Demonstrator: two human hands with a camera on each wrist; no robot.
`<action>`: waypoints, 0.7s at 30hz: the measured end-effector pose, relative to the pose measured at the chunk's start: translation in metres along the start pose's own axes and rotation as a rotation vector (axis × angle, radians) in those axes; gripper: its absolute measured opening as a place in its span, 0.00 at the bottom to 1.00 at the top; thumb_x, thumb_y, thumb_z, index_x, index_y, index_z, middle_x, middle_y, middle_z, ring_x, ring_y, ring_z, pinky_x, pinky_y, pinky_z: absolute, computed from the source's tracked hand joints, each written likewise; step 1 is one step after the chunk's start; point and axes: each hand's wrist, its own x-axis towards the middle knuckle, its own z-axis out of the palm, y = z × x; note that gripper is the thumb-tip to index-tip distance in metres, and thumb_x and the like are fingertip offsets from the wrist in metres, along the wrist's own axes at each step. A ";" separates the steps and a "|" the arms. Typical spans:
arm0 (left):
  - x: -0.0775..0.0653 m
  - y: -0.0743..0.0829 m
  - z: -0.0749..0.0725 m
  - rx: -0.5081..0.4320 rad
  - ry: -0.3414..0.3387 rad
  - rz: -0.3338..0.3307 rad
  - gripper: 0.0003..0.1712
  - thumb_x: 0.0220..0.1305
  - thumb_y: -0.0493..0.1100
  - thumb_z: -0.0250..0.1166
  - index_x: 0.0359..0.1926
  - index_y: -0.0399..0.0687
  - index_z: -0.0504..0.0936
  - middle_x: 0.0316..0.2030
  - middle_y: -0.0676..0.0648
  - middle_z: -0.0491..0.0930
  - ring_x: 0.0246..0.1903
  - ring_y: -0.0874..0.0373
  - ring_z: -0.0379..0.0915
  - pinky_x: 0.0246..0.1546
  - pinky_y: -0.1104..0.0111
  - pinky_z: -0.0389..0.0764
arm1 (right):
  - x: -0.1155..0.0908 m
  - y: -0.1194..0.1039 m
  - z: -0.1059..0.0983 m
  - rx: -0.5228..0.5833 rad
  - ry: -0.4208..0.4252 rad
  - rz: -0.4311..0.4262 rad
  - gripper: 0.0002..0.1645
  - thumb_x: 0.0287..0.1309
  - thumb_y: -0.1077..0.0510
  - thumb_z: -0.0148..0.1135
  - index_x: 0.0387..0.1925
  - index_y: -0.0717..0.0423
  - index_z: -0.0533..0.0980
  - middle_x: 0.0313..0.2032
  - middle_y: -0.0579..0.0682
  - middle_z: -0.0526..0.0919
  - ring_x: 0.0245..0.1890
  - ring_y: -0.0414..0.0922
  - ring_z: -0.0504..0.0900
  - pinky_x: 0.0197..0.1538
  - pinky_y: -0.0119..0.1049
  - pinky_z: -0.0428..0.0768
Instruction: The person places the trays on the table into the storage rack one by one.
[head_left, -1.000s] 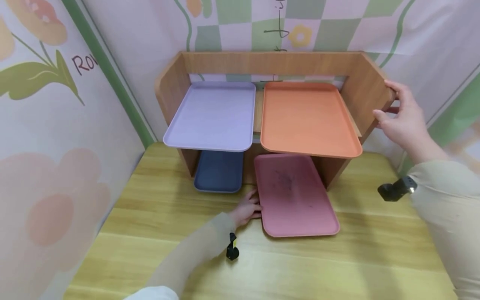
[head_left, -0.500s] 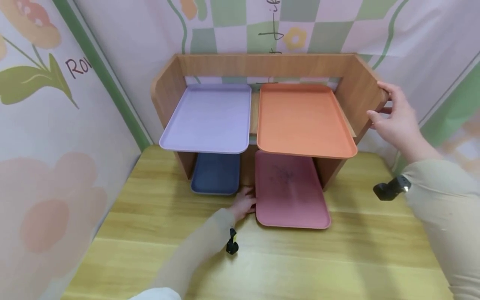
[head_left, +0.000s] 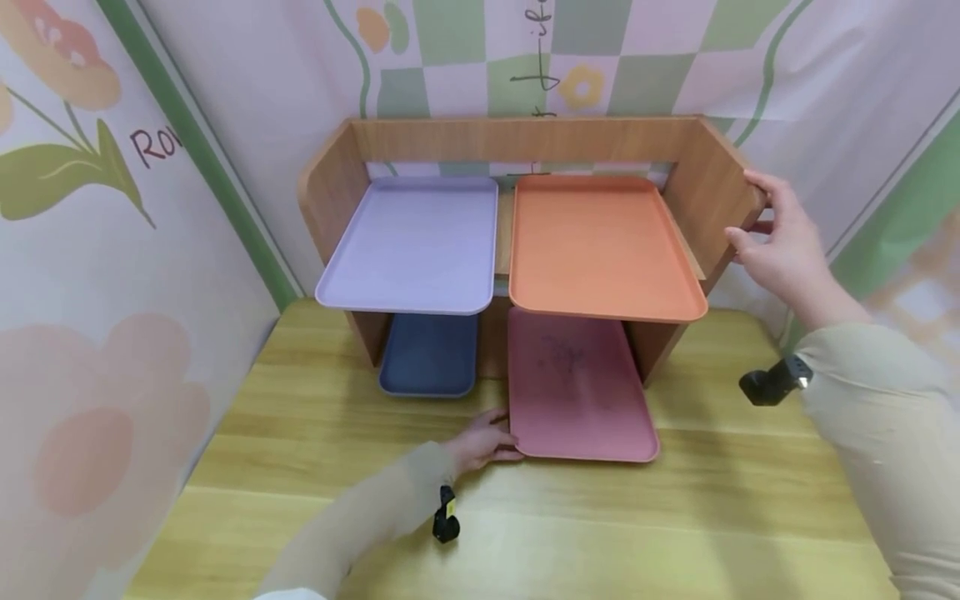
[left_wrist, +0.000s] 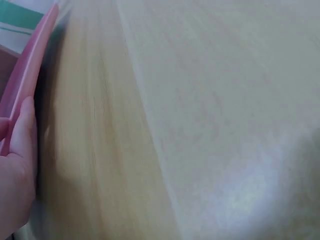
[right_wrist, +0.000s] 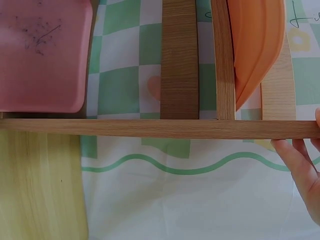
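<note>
A two-level wooden shelf [head_left: 525, 140] stands on the table. My right hand [head_left: 783, 250] grips the upper front edge of its right side panel; in the right wrist view, fingers [right_wrist: 300, 167] show against that panel's edge. On the lower right level lies a pink tray [head_left: 581, 400] with dark marks, its front part jutting out past the shelf. My left hand [head_left: 483, 442] holds that tray near its front left corner. In the left wrist view, the left hand [left_wrist: 17, 165] has its digits on both sides of the pink rim [left_wrist: 35, 65].
A lilac tray [head_left: 416, 242] and an orange tray [head_left: 600, 246] lie side by side on the upper level, overhanging its front. A dark blue tray [head_left: 430, 358] sits at the lower left. Printed cloth walls [head_left: 150, 275] stand behind and beside the wooden table [head_left: 600, 533].
The pink tray has slid back into the lower right level. My left hand has shifted from its left side to its front left corner. My right hand keeps its place on the side panel.
</note>
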 end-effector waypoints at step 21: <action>0.025 0.004 0.001 -0.081 0.062 0.075 0.37 0.63 0.24 0.51 0.71 0.31 0.47 0.62 0.28 0.63 0.52 0.38 0.74 0.53 0.58 0.79 | -0.001 0.001 0.001 0.004 0.020 -0.016 0.42 0.65 0.61 0.50 0.72 0.29 0.45 0.64 0.66 0.55 0.60 0.69 0.64 0.24 0.14 0.73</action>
